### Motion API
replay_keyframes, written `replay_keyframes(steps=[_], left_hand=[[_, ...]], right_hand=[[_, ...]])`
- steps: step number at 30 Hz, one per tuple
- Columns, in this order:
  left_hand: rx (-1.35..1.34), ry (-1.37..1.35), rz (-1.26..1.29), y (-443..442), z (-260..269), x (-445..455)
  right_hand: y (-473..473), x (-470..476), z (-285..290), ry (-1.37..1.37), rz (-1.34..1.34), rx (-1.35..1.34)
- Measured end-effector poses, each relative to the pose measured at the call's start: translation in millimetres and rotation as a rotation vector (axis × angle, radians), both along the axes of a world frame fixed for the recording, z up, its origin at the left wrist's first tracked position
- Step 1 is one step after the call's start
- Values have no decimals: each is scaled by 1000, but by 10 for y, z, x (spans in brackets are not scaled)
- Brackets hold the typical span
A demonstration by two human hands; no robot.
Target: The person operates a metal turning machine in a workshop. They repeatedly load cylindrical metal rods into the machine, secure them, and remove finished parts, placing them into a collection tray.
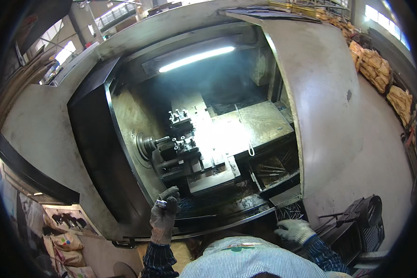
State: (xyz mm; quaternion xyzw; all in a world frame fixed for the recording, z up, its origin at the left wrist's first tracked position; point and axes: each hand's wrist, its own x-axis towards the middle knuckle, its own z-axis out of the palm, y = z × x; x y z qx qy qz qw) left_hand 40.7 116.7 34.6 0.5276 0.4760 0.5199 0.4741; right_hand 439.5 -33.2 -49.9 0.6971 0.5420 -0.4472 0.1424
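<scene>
Near the lathe's front opening, my left hand [164, 217], in a soiled work glove, is raised with a short shiny metal cylinder [161, 203] held in its fingers. Lower right, my right hand [295, 230] wears a paler knit glove; its fingers are spread and nothing shows between them. Just beyond that hand lies a heap of metal pins [291, 212]. Inside the lathe, the spindle [145, 145] has a slim metal part [162, 139] sticking out of it. Two tool holders with upright bolts, one rear [179, 117] and one front [185, 144], face it on the slide.
A lit tube lamp [196, 59] hangs inside the enclosure, with haze below it. The dark sliding door [97, 146] stands at the left of the opening. A tray with loose rods [271, 171] sits inside right. Black machinery [354, 226] stands right of me; sacks [67, 243] lie lower left.
</scene>
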Motion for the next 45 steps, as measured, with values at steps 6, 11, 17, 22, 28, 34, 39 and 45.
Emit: replay_keyframes(steps=[6, 11, 17, 22, 28, 34, 39, 45], left_hand=[[-111, -510, -204, 150, -180, -299], [-304, -696, -586, 254, 120, 545], [651, 667, -780, 1000, 250, 1124], [214, 389, -253, 1888, 308, 1188], [-77, 1067, 396, 3325, -293, 580], [-324, 1225, 285, 3580, -276, 357], [-264, 1386, 117, 3907, -624, 189], [-117, 1738, 278, 4262, -993, -505]], right_hand=[[966, -627, 132, 299, 268, 381], [1554, -1308, -245, 816, 196, 750], [1676, -1320, -128, 1426, -460, 434], [1640, -1043, 60, 803, -738, 68], [1770, -980, -467, 737, -747, 74], [2098, -1295, -467, 523, -397, 164], [2220, -1658, -455, 534, 88, 341], [2166, -1671, -52, 659, 117, 305]])
